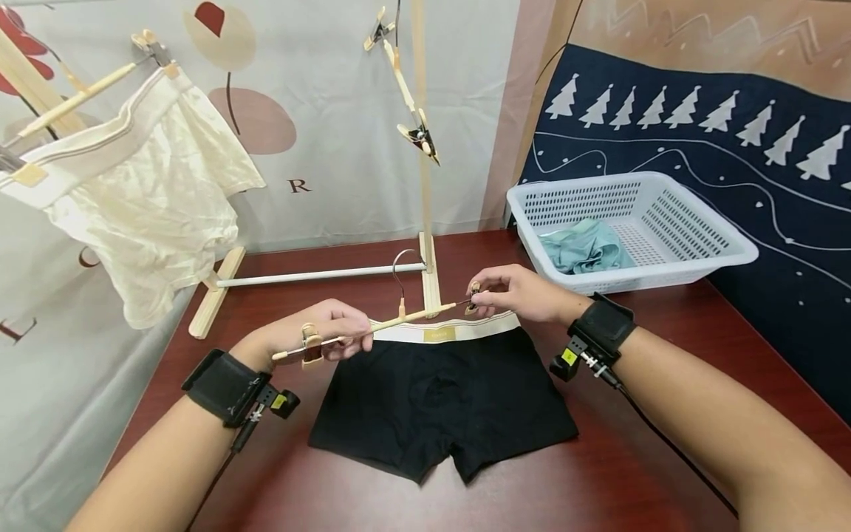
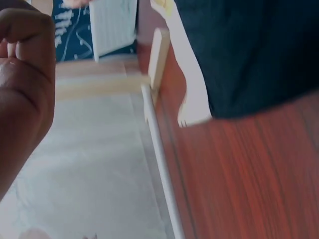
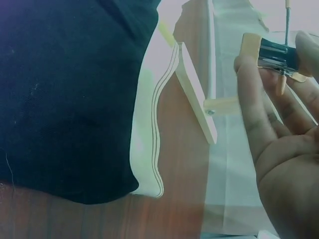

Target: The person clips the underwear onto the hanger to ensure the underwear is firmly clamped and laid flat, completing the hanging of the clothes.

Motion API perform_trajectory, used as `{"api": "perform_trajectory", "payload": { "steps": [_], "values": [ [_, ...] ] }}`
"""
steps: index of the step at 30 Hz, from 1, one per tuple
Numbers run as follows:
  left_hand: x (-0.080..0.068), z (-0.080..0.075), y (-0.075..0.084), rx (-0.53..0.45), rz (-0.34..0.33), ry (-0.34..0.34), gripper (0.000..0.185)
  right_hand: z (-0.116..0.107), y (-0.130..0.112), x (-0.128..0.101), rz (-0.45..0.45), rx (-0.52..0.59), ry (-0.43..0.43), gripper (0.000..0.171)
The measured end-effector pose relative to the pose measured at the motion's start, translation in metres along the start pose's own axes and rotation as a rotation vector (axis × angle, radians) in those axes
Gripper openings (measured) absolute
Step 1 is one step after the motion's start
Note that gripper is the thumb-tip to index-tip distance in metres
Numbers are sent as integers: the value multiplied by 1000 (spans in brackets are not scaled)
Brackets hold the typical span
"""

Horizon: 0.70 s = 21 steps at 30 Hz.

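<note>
Both forearms fill the bottom of my head view, wrist cameras strapped on. Beyond them the red-brown table (image 1: 665, 473) carries the black boxer shorts (image 1: 439, 406), laid flat with the pale waistband (image 1: 445, 330) on the far edge. Just above that band I hold the wooden clip hanger (image 1: 392, 319), its long axis running left to right, roughly parallel to the waistband. My left hand (image 1: 319, 336) curls round the bar by the left clip (image 1: 311, 344); my right hand (image 1: 515, 292) pinches the right clip (image 3: 271, 50) between thumb and fingers — this one sits closest to the band. Farther off, a white basket (image 1: 691, 244) holds teal cloth (image 1: 585, 247), and cream shorts (image 1: 146, 199) hang on the rack (image 1: 425, 244).
</note>
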<state>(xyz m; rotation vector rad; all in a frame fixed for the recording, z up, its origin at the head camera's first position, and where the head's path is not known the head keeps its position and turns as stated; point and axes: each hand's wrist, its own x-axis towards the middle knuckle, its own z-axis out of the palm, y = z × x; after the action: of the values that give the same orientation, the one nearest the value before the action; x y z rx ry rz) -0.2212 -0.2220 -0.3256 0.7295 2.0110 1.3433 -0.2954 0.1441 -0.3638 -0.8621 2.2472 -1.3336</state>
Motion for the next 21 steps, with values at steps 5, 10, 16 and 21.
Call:
{"api": "perform_trajectory", "payload": {
  "steps": [5, 10, 16, 21],
  "values": [
    [-14, -19, -8, -172, 55, 126, 41, -4, 7, -4, 17, 46, 38, 18],
    [-29, -35, -18, -144, 105, 301, 43, -9, 14, -7, 67, 10, 81, 25],
    [-7, -39, -36, 187, -107, 529, 46, -8, 21, -7, 146, -65, 151, 34],
    [21, -39, -58, 223, -234, 576, 50, -4, 30, -4, 224, -154, 184, 39]
  ]
}}
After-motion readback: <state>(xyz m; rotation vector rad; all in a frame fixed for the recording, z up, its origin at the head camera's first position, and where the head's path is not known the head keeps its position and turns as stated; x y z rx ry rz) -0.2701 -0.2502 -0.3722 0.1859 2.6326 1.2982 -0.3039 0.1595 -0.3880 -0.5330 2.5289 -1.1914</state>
